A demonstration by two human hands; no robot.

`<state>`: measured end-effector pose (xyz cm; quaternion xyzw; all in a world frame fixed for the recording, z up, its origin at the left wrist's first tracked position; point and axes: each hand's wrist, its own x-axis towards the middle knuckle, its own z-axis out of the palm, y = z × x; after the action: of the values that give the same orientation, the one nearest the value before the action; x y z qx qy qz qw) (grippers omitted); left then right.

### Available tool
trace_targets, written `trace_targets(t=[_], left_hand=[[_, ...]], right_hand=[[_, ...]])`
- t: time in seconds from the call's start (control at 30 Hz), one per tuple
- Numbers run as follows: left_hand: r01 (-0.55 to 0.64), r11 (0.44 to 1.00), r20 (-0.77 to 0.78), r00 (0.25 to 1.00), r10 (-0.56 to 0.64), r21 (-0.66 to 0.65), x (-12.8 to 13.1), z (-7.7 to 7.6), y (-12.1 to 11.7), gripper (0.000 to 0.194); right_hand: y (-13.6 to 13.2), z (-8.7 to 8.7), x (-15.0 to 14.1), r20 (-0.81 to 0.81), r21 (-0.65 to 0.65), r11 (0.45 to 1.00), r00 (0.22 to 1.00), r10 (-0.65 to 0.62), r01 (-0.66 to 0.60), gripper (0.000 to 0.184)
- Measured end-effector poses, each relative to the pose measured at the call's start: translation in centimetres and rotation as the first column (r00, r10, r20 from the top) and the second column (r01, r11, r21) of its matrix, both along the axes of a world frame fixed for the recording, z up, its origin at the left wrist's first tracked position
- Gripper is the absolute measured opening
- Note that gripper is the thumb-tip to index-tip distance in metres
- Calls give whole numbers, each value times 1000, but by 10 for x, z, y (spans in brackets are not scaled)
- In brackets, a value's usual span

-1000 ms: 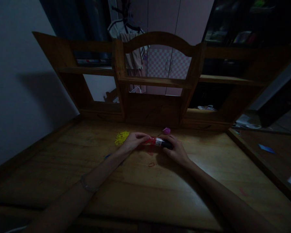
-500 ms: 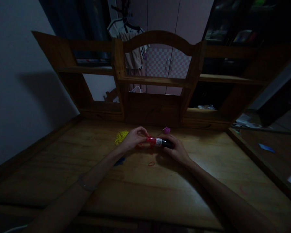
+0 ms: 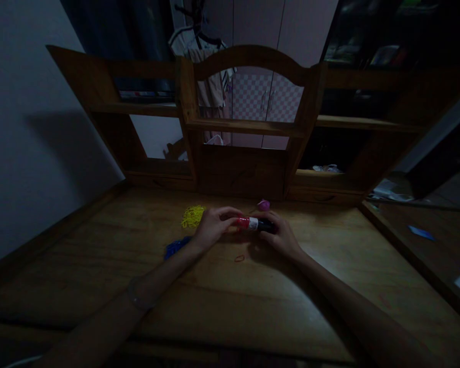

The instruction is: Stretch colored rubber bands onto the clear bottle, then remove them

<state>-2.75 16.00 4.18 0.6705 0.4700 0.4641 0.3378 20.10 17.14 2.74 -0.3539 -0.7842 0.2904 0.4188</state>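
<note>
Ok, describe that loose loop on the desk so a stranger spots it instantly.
Find the wooden desk below the open shelf unit. Near its middle, look just on the wearer's side of the red and black cylinder in the right hand. The thin reddish loop lies there singly, unlike the yellow pile and blue pile to its left.

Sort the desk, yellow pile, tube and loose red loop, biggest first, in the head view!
1. Desk
2. Yellow pile and tube: unsure which looks larger; the tube is partly covered
3. Loose red loop
</note>
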Motion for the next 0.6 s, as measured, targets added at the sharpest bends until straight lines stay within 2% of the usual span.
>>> trace_targets(t=[0.17,0.33,0.47,0.6], left_hand=[[148,989,-39,988,-147,19,-3,6,1,29],[210,977,-9,978,-211,-30,-5,10,1,33],[191,979,63,980,-187,-71,-6,11,-1,37],[107,994,85,991,-105,-13,-3,10,-2,35]], right_hand=[[6,-5,2,-33,-19,999,998,-51,51,51],[5,-5,2,-26,-18,1000,1000,-16,16,50],[1,-2,0,-7,-18,1000,1000,21,-21,50],[-1,-1,-1,-9,-32,999,1000,25,-25,50]])
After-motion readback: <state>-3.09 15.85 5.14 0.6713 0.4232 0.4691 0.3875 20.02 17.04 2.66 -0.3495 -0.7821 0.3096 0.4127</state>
